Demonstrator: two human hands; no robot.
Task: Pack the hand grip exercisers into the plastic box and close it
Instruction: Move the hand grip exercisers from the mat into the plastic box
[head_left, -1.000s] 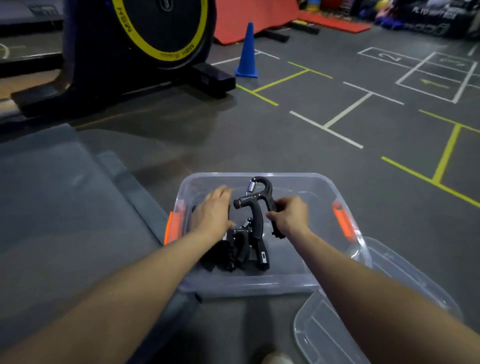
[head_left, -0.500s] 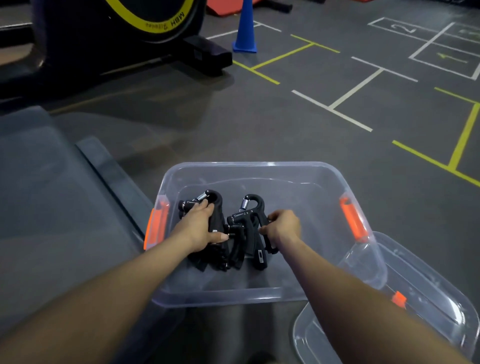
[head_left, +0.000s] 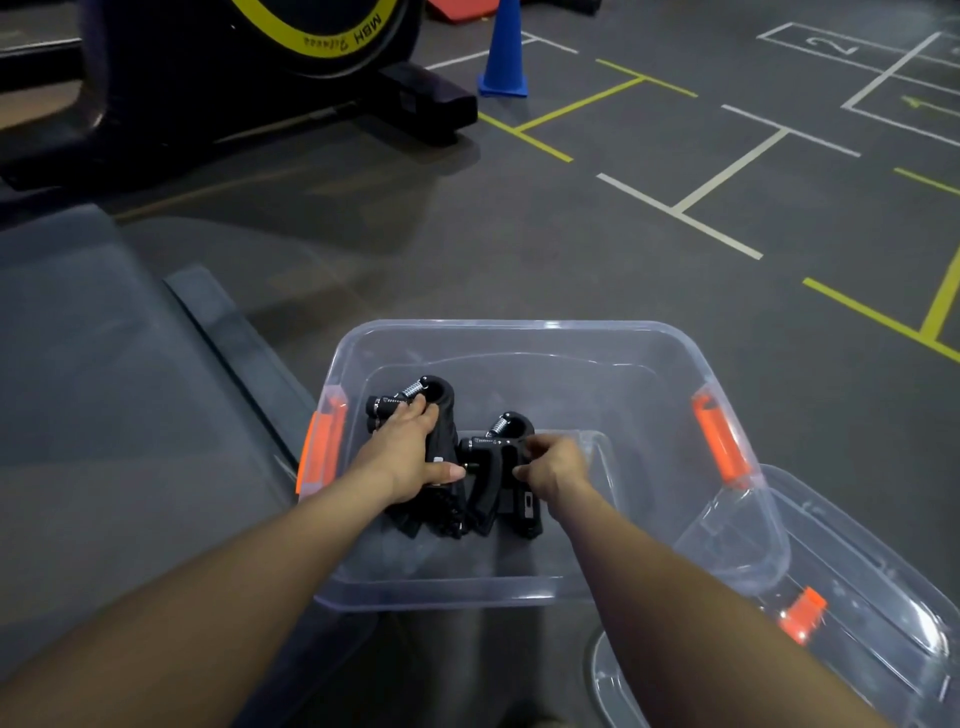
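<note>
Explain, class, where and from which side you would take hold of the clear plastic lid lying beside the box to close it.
Grip the clear plastic lid by its long edges, one hand per side, from above. It lies flat on the floor to the right of the clear plastic box, partly tucked under the box's corner, so probably slide it out rightward first. Its orange latch looks too small for a steady hold.

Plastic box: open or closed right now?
Open. The plastic box has no lid on; the lid lies beside it on the floor, and both hands reach inside.
</note>
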